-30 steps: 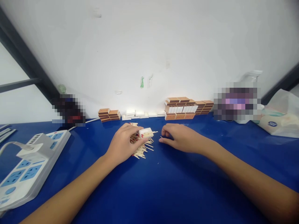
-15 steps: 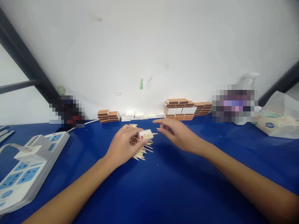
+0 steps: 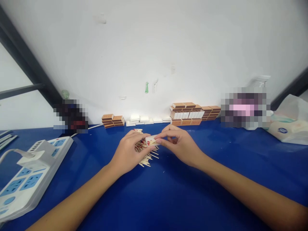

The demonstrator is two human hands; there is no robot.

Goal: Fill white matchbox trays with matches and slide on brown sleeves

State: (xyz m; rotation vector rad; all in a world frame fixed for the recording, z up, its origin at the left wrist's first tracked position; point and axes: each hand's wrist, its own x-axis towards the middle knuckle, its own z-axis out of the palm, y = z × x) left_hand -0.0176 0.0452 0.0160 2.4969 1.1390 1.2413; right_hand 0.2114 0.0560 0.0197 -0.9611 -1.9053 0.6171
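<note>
My left hand grips a small white matchbox tray between thumb and fingers, above the blue table. Inside the tray lie several red-tipped matches. My right hand is closed at the tray's right end, its thumb and index finger pinched over the pale ends of the matches; exactly how many it grips is hidden. Beneath and behind the left hand, a loose pile of matches spreads on the table, partly covered by the hand and tray.
White matchbox trays line the wall between a small stack of brown matchboxes and a larger stack. A white power strip with a plugged-in adapter is at left. A tissue pack lies at far right on the blue table.
My right hand has moved left from beside the tray, and its fingertips now meet the tray's right end. My left hand still holds the tray, now turned slightly.
</note>
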